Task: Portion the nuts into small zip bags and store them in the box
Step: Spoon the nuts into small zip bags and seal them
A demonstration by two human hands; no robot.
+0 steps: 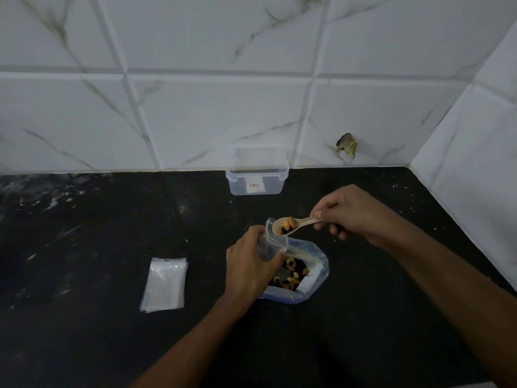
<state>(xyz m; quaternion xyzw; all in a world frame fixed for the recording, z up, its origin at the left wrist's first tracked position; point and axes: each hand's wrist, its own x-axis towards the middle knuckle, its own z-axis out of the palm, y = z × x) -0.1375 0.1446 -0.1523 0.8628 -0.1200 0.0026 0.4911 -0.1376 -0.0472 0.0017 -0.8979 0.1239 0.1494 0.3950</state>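
My left hand (249, 264) grips a small clear zip bag (272, 245) and holds it upright with its mouth open. My right hand (352, 212) pinches the handle of a pale spoon (296, 224) loaded with several nuts, its bowl right at the small bag's mouth. Below both lies a big open plastic bag of mixed nuts (296, 275) on the black counter. A stack of empty small zip bags (165, 284) lies flat to the left. The clear plastic box (256, 175) stands open against the wall, lidless, with only a label showing through its front wall.
The black stone counter (98, 233) meets a white marble-tile wall behind and a second tiled wall on the right, forming a corner. A chipped hole (347, 145) marks the back wall to the right of the box.
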